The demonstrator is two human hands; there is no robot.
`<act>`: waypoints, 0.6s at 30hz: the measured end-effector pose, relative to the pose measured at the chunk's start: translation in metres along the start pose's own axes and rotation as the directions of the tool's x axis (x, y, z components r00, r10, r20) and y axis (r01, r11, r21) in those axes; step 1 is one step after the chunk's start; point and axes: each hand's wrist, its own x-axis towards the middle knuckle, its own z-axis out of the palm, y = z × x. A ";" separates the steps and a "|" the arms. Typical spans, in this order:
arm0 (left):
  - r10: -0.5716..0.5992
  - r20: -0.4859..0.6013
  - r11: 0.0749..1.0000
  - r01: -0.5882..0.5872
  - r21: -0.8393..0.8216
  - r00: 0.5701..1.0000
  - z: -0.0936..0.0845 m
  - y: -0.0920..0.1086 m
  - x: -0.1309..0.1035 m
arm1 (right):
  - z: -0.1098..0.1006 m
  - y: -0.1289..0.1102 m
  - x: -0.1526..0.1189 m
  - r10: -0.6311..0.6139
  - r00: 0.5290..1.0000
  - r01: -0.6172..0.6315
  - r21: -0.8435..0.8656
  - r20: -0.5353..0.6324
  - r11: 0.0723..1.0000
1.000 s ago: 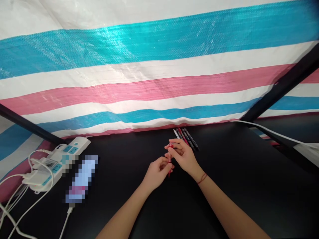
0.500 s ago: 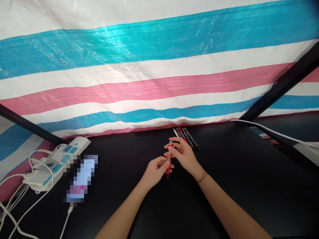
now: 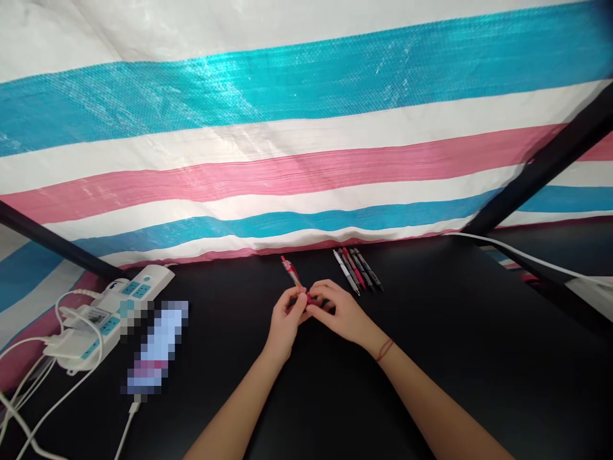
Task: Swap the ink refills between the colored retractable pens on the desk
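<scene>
A red pen [image 3: 291, 271] with a clear barrel is held between my two hands above the black table, its clip end slanting up and away to the left. My left hand [image 3: 287, 319] is closed around the barrel near its lower part. The fingers of my right hand [image 3: 338, 310] pinch the pen's red tip end, which they mostly hide. Just beyond my right hand, several pens [image 3: 357, 269] lie side by side on the table, one white, one red and others dark.
On the left lie a white power strip [image 3: 153, 281] with plugged-in cables and a blurred-out phone [image 3: 160, 345] on a charging cord. A striped tarp [image 3: 287, 172] hangs behind the black table [image 3: 316, 409]. Dark frame bars [image 3: 541, 166] slant at both sides; a white cable [image 3: 507, 246] runs at right.
The pen has turned so its clip end points away to the left. My right hand has moved from the clip end down to the tip end, uncovering more of the pens behind.
</scene>
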 end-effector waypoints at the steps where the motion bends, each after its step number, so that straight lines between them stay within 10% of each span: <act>1: 0.004 -0.001 1.000 -0.004 -0.003 1.000 0.000 0.000 0.000 | 0.001 -0.002 0.000 -0.036 0.999 0.036 -0.054 0.010 0.998; 9: 0.006 -0.029 0.994 -0.003 0.105 1.000 -0.002 -0.001 0.005 | -0.053 0.022 0.005 -0.036 0.915 -0.133 -0.385 -0.401 0.913; 14: -0.024 -0.054 0.995 0.029 0.092 0.998 -0.004 0.001 0.006 | -0.098 0.046 -0.003 0.196 0.815 -0.541 -0.594 -0.546 0.595; 18: -0.040 -0.059 0.994 0.046 0.102 0.997 -0.004 0.002 0.007 | -0.104 0.056 -0.007 0.287 0.775 -0.625 -0.613 -0.563 0.484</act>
